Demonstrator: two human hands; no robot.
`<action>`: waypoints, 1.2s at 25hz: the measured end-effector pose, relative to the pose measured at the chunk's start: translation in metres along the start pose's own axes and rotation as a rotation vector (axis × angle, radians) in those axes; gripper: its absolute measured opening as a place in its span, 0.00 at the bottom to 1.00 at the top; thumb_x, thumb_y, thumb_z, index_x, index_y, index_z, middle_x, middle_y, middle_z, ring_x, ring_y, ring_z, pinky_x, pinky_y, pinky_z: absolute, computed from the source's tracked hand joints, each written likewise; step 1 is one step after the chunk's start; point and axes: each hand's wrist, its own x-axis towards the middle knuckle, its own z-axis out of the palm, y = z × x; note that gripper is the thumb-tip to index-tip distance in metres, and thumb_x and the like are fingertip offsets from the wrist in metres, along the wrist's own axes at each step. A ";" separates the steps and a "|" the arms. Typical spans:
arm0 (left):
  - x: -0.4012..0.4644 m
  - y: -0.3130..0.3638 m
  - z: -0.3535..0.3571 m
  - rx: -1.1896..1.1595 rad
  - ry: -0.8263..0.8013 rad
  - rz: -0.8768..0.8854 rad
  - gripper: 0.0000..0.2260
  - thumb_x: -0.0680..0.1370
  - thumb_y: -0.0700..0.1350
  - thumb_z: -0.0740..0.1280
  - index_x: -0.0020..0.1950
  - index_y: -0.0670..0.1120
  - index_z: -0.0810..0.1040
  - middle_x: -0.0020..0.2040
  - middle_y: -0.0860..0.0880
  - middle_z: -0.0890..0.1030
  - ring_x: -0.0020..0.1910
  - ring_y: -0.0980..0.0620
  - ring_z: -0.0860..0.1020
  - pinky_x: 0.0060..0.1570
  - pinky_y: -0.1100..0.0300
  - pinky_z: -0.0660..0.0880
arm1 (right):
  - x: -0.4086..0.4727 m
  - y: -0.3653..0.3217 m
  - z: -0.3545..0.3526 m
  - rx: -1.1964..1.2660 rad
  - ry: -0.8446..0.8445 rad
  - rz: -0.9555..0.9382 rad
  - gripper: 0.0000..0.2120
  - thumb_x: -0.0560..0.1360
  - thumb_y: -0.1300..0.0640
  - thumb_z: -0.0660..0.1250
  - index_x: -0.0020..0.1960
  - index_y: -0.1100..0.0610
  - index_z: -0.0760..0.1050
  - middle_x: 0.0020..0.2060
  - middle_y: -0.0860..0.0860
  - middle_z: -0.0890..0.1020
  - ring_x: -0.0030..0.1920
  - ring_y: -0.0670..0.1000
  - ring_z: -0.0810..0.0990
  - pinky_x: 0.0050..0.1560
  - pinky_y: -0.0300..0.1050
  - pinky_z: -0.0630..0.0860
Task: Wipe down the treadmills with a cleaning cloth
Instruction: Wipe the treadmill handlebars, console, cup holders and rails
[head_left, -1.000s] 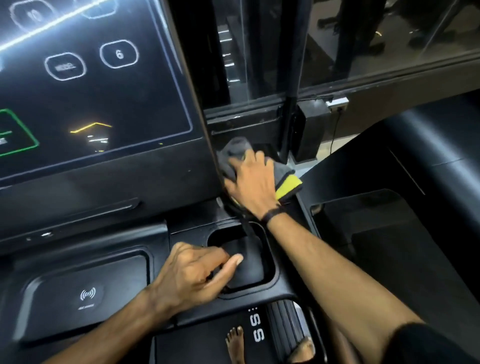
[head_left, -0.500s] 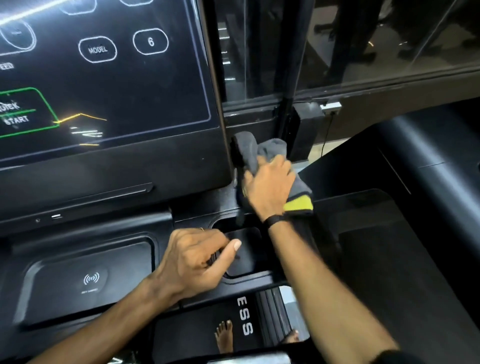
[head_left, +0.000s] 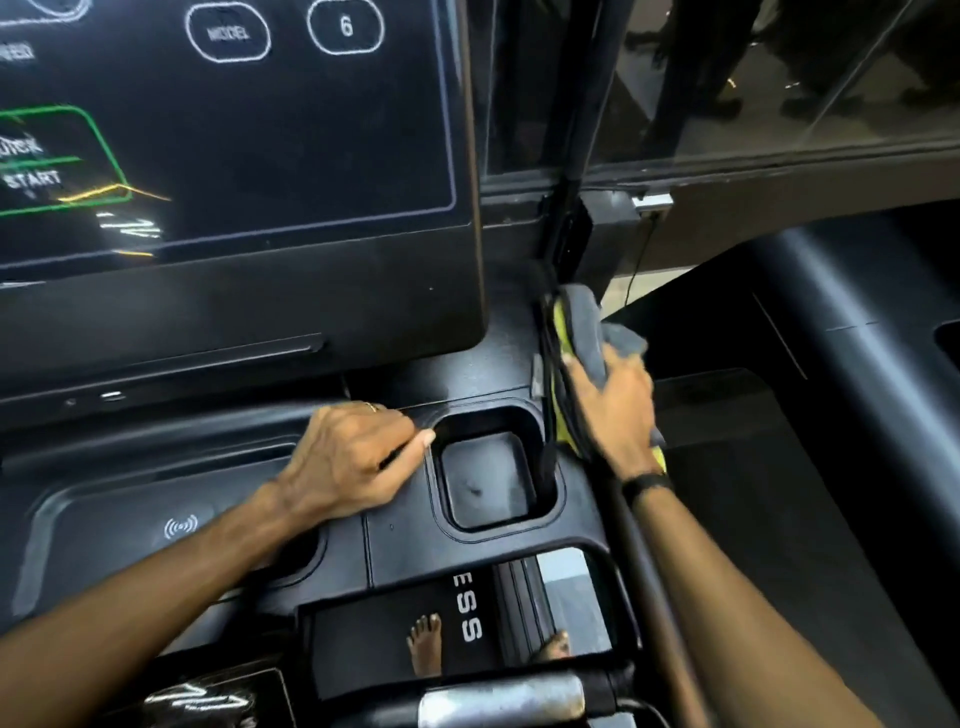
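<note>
Black wristband (head_left: 645, 483), finger ring (head_left: 371, 407), bare feet (head_left: 426, 644)

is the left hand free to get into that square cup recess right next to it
Probably yes. The left hand rests on the console, its thumb at the rim of the recess, which lies open and holds nothing visible. The right hand with the cloth works off to its right side.
</note>
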 end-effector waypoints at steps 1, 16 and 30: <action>-0.003 -0.008 0.004 0.010 -0.005 0.007 0.20 0.80 0.44 0.65 0.28 0.44 0.68 0.24 0.48 0.67 0.21 0.46 0.66 0.22 0.55 0.65 | -0.021 0.005 0.004 -0.045 0.047 0.018 0.26 0.80 0.39 0.60 0.70 0.55 0.74 0.57 0.63 0.76 0.59 0.66 0.74 0.59 0.58 0.73; -0.011 -0.020 0.013 -0.066 -0.022 -0.075 0.21 0.80 0.46 0.64 0.27 0.47 0.65 0.25 0.56 0.60 0.21 0.54 0.60 0.21 0.62 0.58 | -0.043 0.032 0.003 0.118 0.069 0.224 0.25 0.80 0.36 0.60 0.63 0.55 0.76 0.56 0.62 0.78 0.58 0.65 0.77 0.57 0.58 0.75; -0.012 -0.022 0.015 -0.083 -0.039 -0.075 0.22 0.80 0.46 0.64 0.27 0.46 0.65 0.23 0.53 0.63 0.20 0.52 0.62 0.23 0.63 0.57 | -0.029 0.032 0.011 0.187 0.100 0.275 0.24 0.78 0.36 0.63 0.61 0.54 0.78 0.58 0.60 0.80 0.59 0.65 0.77 0.56 0.55 0.75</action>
